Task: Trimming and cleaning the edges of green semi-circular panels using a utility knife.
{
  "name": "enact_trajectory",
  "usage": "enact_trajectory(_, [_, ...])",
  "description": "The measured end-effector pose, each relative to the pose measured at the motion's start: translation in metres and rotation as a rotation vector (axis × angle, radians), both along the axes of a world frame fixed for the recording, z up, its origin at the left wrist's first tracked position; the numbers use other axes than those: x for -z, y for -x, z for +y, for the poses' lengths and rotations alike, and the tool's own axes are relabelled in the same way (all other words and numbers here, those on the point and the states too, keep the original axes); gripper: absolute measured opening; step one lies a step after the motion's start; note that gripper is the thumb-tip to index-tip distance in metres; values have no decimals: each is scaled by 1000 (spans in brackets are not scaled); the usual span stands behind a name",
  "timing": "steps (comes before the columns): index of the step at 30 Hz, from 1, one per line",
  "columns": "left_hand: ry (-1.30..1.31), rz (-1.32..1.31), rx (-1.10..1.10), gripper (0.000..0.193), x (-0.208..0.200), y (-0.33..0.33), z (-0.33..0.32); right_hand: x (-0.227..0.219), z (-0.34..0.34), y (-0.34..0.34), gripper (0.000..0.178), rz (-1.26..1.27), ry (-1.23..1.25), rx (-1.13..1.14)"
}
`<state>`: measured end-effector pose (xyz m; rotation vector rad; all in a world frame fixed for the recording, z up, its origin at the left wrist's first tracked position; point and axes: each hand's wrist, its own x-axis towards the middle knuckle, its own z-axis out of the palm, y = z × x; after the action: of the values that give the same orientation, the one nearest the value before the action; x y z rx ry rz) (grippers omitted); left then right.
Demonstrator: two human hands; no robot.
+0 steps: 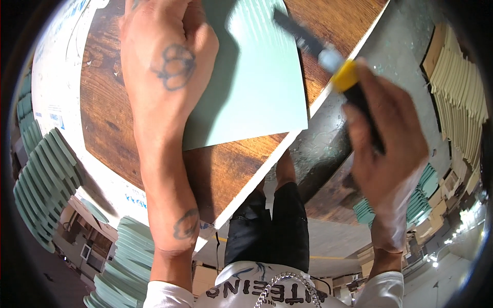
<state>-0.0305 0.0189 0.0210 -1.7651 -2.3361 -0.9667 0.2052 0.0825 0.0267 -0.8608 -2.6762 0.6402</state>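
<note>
A pale mint-green panel (267, 97) lies on a brown wood-grain board, its lower right corner reaching the board's edge. My left hand (167, 56) is over the panel's left part, back of the hand upward. Its fingers are mostly cut off by the upper edge of the view, so their grip cannot be made out. My right hand (393, 133) is closed round the black and yellow handle of what looks like a file (310, 41). The file's dark flat bar points up and left, its tip over the panel's right edge. Motion blurs the tool and the hand; contact is unclear.
The wood-grain board (110, 123) has a pale edge running diagonally. White printed sheeting (56, 102) lies along its left. Stacks of green pieces (43, 185) stand at the lower left, and a cream stack (459, 97) at the right. My legs are below the board's edge.
</note>
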Motion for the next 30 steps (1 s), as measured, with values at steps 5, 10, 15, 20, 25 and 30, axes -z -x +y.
enact_trajectory(5, [53,30,-184,37,12,15,-3,-5,11,3,38,-14,-22,57])
enact_trajectory(10, [210,259,-369,39,10,10,-1,-19,-25,-19,44,-21,138,-78])
enact_trajectory(15, [168,159,-254,39,6,6,-5,-29,-32,-29,44,-89,207,-112])
enact_trajectory(20, [144,103,-201,39,3,5,-8,-27,-23,-15,44,-65,169,-79])
enact_trajectory(25, [134,84,-187,38,3,7,-11,-24,-15,-4,44,-29,192,-78])
enact_trajectory(30, [131,88,-175,36,8,12,-12,-19,-13,-3,44,-16,154,-97])
